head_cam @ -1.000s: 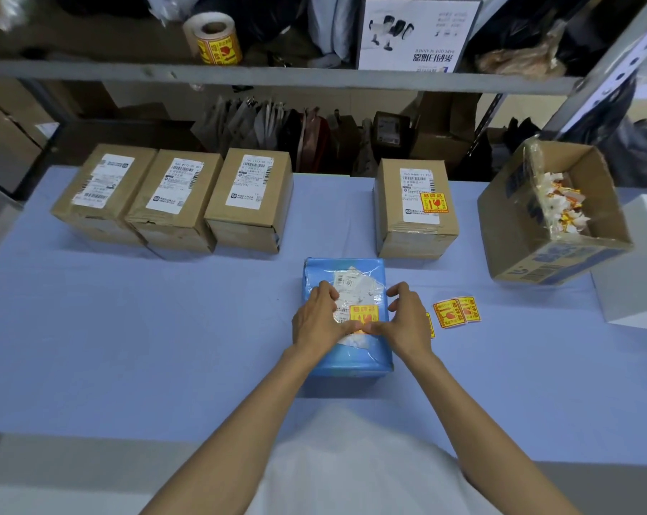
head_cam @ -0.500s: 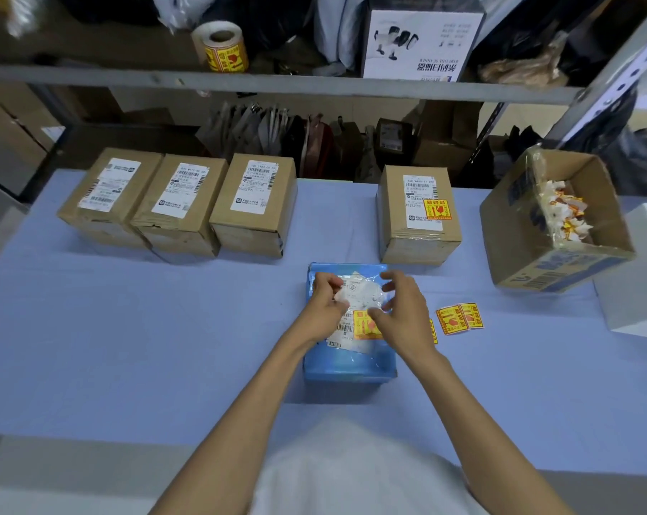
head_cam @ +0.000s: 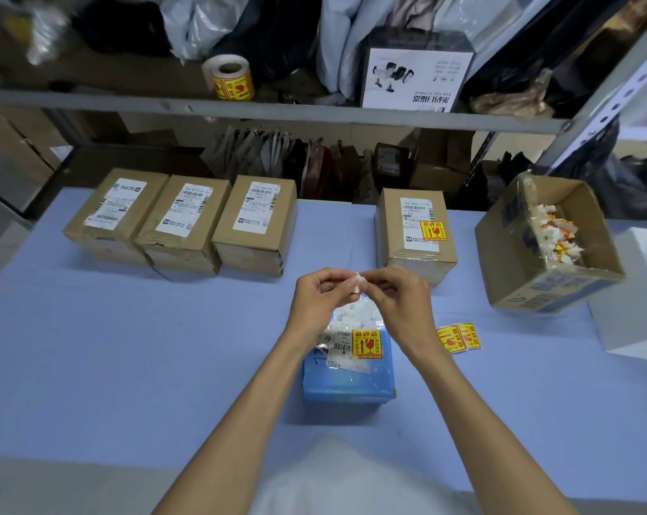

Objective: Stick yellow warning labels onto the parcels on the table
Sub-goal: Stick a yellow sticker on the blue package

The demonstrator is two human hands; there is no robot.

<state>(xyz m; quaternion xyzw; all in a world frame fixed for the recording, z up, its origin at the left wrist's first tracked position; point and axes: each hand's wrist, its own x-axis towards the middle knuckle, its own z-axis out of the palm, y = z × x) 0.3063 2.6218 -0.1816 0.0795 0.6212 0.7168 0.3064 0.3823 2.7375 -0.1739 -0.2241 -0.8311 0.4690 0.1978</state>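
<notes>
Parcels: three unlabelled brown cardboard boxes (head_cam: 188,221) wait far left of the blue plastic-wrapped parcel (head_cam: 348,369), whose long axis runs away from the person; its yellow warning label (head_cam: 367,344) reads upright. Above it, left hand (head_cam: 320,302) and right hand (head_cam: 398,304) pinch a white backing scrap (head_cam: 358,283), probably for discarding.

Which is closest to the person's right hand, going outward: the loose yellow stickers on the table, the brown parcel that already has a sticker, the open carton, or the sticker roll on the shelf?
From the right hand:
1. Stickered brown parcel, just behind it.
2. Loose yellow stickers, on the table to its right; close to the parcel's rank, hard to separate.
3. Open carton, farther right.
4. Sticker roll, up on the shelf, back left.
</notes>
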